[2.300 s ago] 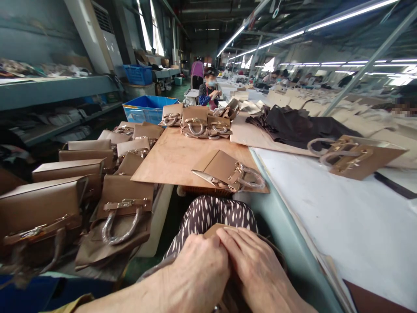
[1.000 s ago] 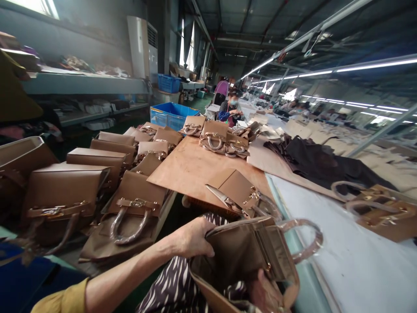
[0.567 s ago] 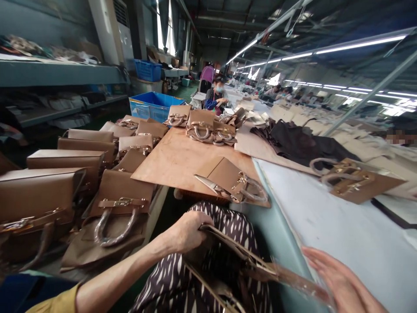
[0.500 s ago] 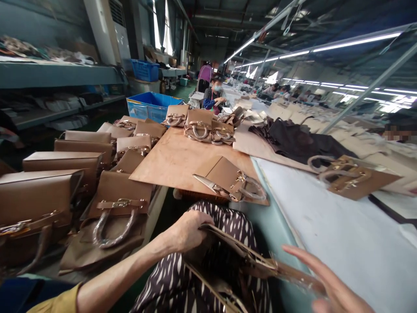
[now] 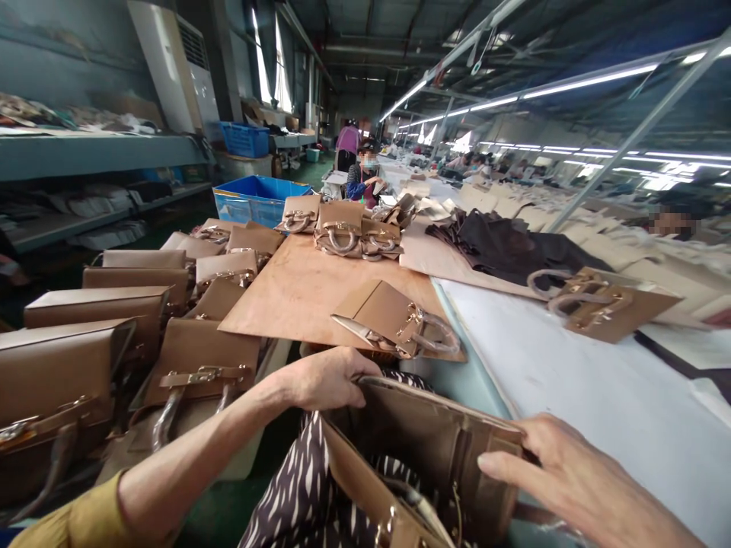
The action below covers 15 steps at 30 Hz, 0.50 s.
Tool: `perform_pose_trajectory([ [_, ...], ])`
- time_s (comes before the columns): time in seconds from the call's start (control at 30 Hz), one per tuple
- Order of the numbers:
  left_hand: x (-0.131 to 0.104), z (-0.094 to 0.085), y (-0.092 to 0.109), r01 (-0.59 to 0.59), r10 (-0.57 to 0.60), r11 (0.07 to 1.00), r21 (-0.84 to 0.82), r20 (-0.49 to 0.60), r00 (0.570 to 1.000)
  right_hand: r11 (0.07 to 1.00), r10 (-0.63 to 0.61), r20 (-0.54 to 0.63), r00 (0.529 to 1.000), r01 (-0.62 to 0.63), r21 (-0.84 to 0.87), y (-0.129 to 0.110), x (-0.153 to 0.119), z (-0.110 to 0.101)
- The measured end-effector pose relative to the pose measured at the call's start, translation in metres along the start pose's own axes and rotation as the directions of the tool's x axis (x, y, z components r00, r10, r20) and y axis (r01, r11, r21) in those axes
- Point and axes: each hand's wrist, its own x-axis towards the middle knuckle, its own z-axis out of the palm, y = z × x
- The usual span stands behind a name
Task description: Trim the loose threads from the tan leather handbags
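A brown handbag [image 5: 434, 411] lies spread wide over my lap, with its dark lining and an inner zip showing. My left hand [image 5: 328, 380] is closed on the far left corner of its rim. At the far right corner my right hand [image 5: 563, 460] pinches the rim, thumb inside the bag and fingers outside. Gold hardware [image 5: 388, 525] shows on the near panel, while the bag's lower part falls out of view. Just beyond, another brown handbag [image 5: 391, 316] lies on a tan board [image 5: 274, 297], its wrapped handles toward the right.
Rows of brown handbags [image 5: 97, 312] crowd the left side. A blue bin [image 5: 256, 199] stands behind them. On the white tabletop [image 5: 514, 342] at right lie a handbag [image 5: 622, 304] and dark material [image 5: 508, 243]. A co-worker [image 5: 365, 179] sits farther back.
My right hand has come in to the left and taken hold of the rim. The handbag has risen and been pulled wider, showing its lining.
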Motion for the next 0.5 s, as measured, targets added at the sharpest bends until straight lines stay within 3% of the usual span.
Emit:
perform_pose_trajectory([
  [0.07, 0.004, -0.007, 0.001, 0.020, -0.022, 0.997, 0.074, 0.026, 0.999, 0.997, 0.034, 0.098, 0.995, -0.027, -0.071, -0.001, -0.003, 0.004],
  [0.13, 0.007, -0.006, 0.002, 0.021, -0.020, 0.978, 0.208, -0.005, 1.000, 0.997, 0.057, 0.046, 0.997, -0.054, -0.059, 0.000, -0.006, 0.012],
  [0.2, 0.008, 0.001, 0.006, 0.055, -0.012, 0.920, 0.388, -0.113, 0.993, 0.999, 0.045, -0.026, 0.999, -0.045, 0.004, 0.003, -0.008, 0.019],
  [0.3, 0.004, 0.017, 0.025, 0.133, 0.046, 0.814, 0.566, -0.291, 0.956, 0.998, 0.054, 0.000, 0.999, -0.054, 0.036, 0.009, -0.011, 0.022],
  [0.43, -0.002, 0.035, 0.052, 0.080, 0.095, 0.861, 0.503, -0.314, 0.945, 0.966, 0.245, 0.080, 0.966, -0.237, -0.102, 0.011, -0.010, 0.024],
  [0.5, 0.000, 0.043, 0.055, 0.040, 0.110, 0.906, 0.422, -0.325, 0.939, 0.959, 0.260, 0.081, 0.962, -0.247, -0.140, 0.011, -0.010, 0.026],
])
